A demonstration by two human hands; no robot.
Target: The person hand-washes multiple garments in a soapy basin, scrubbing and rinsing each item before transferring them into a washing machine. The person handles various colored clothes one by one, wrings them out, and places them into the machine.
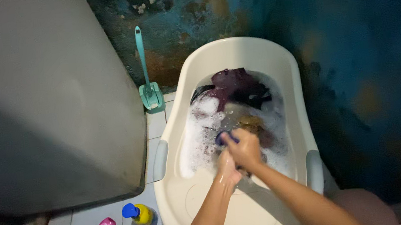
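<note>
Both hands work in the cream baby tub (233, 49): right hand (245, 148) clenches a blue scrub brush (224, 138), left hand (228, 168) grips suds-covered dark cloth (237, 87). Wet fingers could slip; hard scrubbing might slosh foam over the tub's near rim.

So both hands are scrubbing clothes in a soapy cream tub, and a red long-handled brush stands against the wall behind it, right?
Not quite: the long-handled brush is teal, not red, as the head view shows. The rest holds: the left hand and right hand work together on clothes in the soapy cream tub, and the brush stands against the wall behind it.
</note>
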